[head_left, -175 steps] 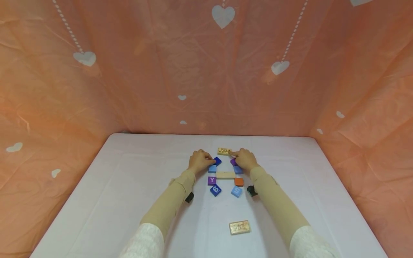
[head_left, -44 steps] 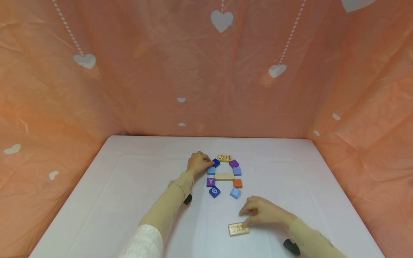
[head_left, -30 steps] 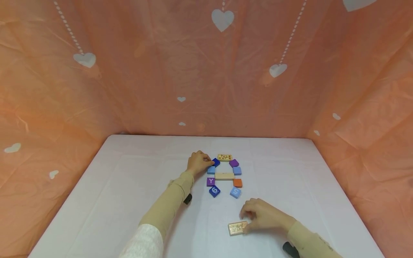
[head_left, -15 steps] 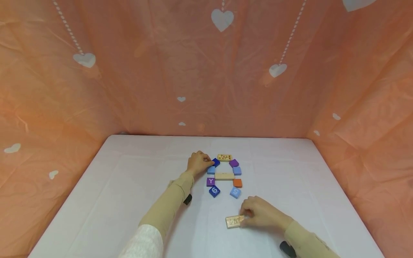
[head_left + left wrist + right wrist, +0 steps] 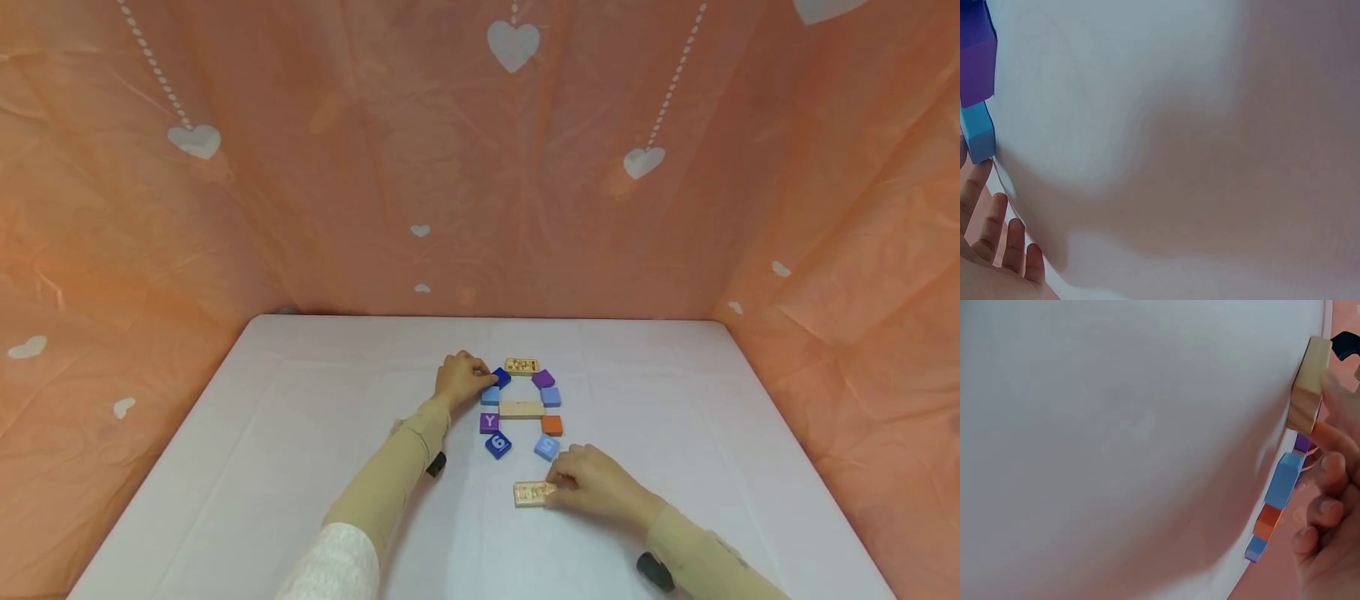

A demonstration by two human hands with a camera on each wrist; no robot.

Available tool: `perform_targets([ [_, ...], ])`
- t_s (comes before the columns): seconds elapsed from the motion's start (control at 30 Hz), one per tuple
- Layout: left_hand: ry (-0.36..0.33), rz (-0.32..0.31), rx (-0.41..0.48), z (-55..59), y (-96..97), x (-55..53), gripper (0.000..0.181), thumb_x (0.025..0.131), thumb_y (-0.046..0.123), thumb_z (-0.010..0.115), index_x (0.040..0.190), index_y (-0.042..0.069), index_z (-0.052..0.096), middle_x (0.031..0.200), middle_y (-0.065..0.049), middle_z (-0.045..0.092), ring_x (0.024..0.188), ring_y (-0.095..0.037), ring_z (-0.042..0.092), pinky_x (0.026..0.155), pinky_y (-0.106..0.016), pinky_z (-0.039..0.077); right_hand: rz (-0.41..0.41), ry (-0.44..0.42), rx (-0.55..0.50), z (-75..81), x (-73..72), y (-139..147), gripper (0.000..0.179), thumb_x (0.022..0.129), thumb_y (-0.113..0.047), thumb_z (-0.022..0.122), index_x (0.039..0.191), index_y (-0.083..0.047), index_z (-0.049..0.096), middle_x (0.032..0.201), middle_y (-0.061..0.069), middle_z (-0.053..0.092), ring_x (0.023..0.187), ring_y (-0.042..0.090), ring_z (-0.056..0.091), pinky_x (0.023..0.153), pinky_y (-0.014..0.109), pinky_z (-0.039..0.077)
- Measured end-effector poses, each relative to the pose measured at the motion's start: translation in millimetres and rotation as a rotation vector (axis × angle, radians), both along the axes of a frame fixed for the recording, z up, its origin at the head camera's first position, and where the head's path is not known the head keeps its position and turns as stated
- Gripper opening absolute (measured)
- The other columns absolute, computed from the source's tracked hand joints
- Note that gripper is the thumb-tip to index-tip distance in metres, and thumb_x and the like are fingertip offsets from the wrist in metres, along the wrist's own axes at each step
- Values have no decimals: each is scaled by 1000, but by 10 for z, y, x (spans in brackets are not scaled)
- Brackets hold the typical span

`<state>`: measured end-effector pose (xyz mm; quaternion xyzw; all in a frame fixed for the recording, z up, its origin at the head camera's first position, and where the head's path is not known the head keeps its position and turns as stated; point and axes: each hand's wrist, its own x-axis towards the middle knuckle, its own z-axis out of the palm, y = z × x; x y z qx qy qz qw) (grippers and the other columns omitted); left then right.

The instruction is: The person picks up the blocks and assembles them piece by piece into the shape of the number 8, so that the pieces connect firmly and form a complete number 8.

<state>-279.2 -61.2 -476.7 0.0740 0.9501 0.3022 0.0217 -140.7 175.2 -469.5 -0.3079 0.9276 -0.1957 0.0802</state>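
Note:
My right hand [image 5: 600, 483] pinches the right end of a light wooden domino-like tile [image 5: 529, 494] with brown printing. It lies just in front of the open lower end of an outline of blocks. In the right wrist view the same tile [image 5: 1310, 384] shows its side between thumb and fingers. My left hand [image 5: 461, 379] rests at the outline's upper left, fingertips against a dark blue block [image 5: 502, 377]. Its fingers are fairly straight in the left wrist view, right by a light blue block [image 5: 979, 131].
A printed wooden tile [image 5: 521, 366] tops the outline, and a plain wooden bar [image 5: 521, 410] crosses its middle. Purple [image 5: 543, 379], light blue [image 5: 551, 397] and orange [image 5: 551, 426] blocks form the right side. Purple Y [image 5: 489, 423], blue 6 [image 5: 498, 445] and light blue 5 [image 5: 547, 447] blocks stand lower.
The right hand left the outline's top, came down to the loose tile, took hold of it and moved it forward and slightly left. The top tile sits closer to the blocks. The left hand stays put.

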Motion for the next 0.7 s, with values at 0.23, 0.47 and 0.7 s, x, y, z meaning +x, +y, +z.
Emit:
perform_targets([
  [0.23, 6, -3, 4, -7, -1, 6, 25, 82, 35, 69, 90, 12, 73, 104, -9, 62, 99, -28, 52, 88, -43, 40, -66, 23, 46, 22, -34, -105, 26, 79, -43, 70, 93, -21, 70, 71, -17, 50, 70, 2, 39, 65, 19, 34],
  [0.47, 7, -4, 0, 1, -2, 2, 26, 82, 36, 68, 91, 12, 73, 104, -9, 62, 99, -27, 52, 88, -42, 41, -63, 120, 73, 15, -74, -169, 27, 78, -42, 70, 92, -19, 71, 70, -16, 52, 68, 2, 39, 67, 21, 36],
  [0.7, -2, -2, 6, -5, -1, -8, 26, 82, 36, 68, 92, 12, 73, 105, -8, 61, 100, -27, 51, 89, -42, 40, -43, 182, 48, -11, -135, -211, 28, 78, -42, 70, 91, -17, 72, 70, -14, 56, 65, 1, 40, 65, 20, 35],
])
